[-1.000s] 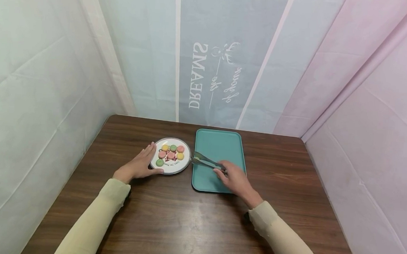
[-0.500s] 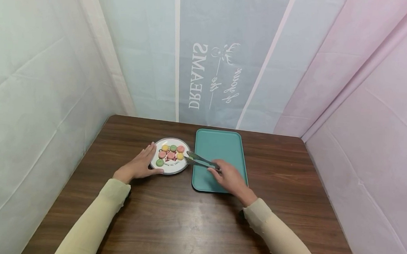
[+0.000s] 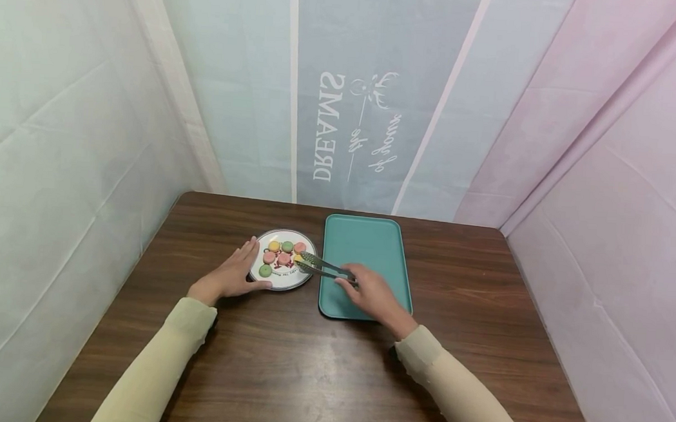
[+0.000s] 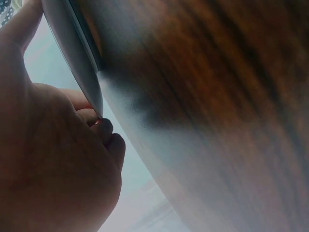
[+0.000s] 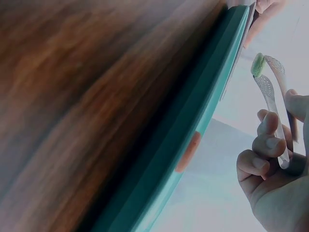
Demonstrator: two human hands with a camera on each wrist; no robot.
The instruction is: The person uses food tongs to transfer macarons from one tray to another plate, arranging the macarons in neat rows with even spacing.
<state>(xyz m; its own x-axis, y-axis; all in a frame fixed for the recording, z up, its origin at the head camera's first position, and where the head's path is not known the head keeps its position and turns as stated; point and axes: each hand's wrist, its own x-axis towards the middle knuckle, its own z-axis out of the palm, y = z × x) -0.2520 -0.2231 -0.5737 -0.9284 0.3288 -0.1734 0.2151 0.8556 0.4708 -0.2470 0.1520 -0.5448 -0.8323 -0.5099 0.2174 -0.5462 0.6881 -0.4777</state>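
My left hand [image 3: 231,275] holds the left rim of a white plate [image 3: 293,279], fingers along the far side and thumb at the near side. Pink, yellow and green macarons lie on the plate, among them a green macaron [image 3: 265,270] near the thumb. My right hand [image 3: 370,294] grips metal tongs [image 3: 312,259], which reach leftward over the plate's right edge. Between the tong tips shows a green macaron [image 5: 258,65] in the right wrist view. From the head, the tips overlap a yellow macaron [image 3: 297,258] and mostly hide the green one.
A teal rectangular tray [image 3: 365,238] lies just right of the plate, below my right hand. Both stand on a dark wooden table [image 3: 305,364]. Light cloth hangings [image 3: 251,102] enclose its back and sides.
My right hand has moved left with the tongs, taking their tips from the gap between plate and tray to over the plate's right part. The left hand and plate stay still.
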